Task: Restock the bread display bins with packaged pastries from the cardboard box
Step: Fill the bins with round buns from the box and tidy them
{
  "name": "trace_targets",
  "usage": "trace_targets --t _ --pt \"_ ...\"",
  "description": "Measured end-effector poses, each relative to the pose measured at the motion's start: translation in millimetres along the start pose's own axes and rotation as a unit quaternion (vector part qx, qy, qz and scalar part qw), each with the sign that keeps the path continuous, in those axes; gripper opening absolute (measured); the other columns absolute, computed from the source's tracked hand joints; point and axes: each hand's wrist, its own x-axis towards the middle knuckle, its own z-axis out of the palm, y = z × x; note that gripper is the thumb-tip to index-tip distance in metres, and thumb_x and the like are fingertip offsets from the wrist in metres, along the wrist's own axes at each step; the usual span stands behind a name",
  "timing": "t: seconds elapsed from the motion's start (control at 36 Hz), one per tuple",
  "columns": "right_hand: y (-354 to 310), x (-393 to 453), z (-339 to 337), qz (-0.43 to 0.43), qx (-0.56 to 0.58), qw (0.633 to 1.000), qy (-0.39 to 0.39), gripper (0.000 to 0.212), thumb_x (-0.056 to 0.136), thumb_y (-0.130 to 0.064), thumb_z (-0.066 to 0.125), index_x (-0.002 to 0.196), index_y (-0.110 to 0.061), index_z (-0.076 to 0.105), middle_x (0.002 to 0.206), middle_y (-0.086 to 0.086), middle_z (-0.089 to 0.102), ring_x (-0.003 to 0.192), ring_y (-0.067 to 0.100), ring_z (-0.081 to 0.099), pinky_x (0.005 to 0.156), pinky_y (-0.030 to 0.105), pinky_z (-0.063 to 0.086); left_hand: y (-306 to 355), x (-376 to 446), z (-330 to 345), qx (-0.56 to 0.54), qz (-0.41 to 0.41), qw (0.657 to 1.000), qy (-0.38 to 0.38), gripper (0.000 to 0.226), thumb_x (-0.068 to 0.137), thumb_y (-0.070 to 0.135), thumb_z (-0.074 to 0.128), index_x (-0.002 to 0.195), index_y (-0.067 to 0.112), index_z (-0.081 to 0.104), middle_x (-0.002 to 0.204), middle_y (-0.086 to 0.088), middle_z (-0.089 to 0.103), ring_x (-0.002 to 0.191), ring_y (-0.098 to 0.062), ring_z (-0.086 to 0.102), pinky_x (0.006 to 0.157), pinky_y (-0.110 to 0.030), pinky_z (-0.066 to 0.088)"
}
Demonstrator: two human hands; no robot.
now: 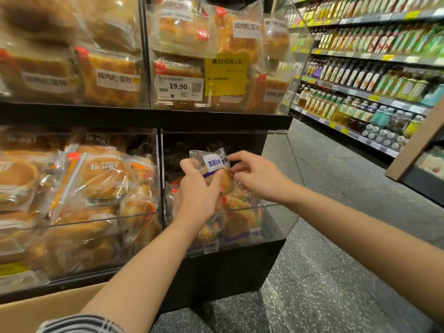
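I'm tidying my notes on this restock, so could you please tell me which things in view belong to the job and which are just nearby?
Part of the job:
- packaged pastry, gripped by left hand, touched by right hand
- lower right bin
- cardboard box

Just nearby:
- full bread bins
- price tag
- yellow promo sign
- bottle shelves

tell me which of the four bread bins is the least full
The lower right bin, where both hands are at work. Its pastries reach only a little above the clear front panel, with dark empty space above them; the other three bins are packed nearly to the top.
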Motion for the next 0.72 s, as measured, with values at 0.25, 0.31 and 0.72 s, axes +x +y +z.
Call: trace_targets --t 0.25,0.31,0.72 --pt "14 0 21 -0.141 -0.286 0.948 0.018 0.101 0.074 -0.045 0.076 0.151 -0.009 0.022 0.145 0.007 0.033 0.128 0.02 0.039 0.099 0.039 0.046 3 1 -3 -0.034 -0.025 0.999 -0.004 0.059 0.095 0.05 0.045 0.139 0.015 0.028 0.111 -0.001 0.057 0.091 -0.015 0.058 0.072 -0.031 0.05" --pt "16 -1 19 -0.153 -0.3 0.941 0.03 0.087 0.079 -0.041 0.073 0.147 -0.008 0.03 0.139 0.008 0.041 0.122 0.022 0.045 0.094 0.042 0.048 2 -2 -4 -0.006 0.0 1.0 -0.015 0.072 0.094 0.058 0.035 0.15 0.02 0.013 0.118 -0.004 0.061 0.101 -0.021 0.061 0.084 -0.037 0.05" --pt "-1 38 -87 0.232 -0.239 0.939 -0.086 0.05 0.09 -0.022 0.064 0.123 -0.004 0.031 0.096 0.014 0.052 0.073 0.024 0.062 0.046 0.028 0.049 -2 -2 2 0.234 -0.033 0.966 -0.103 0.039 0.099 0.04 0.037 0.127 0.014 0.039 0.115 -0.009 0.058 0.093 -0.026 0.052 0.072 -0.034 0.035"
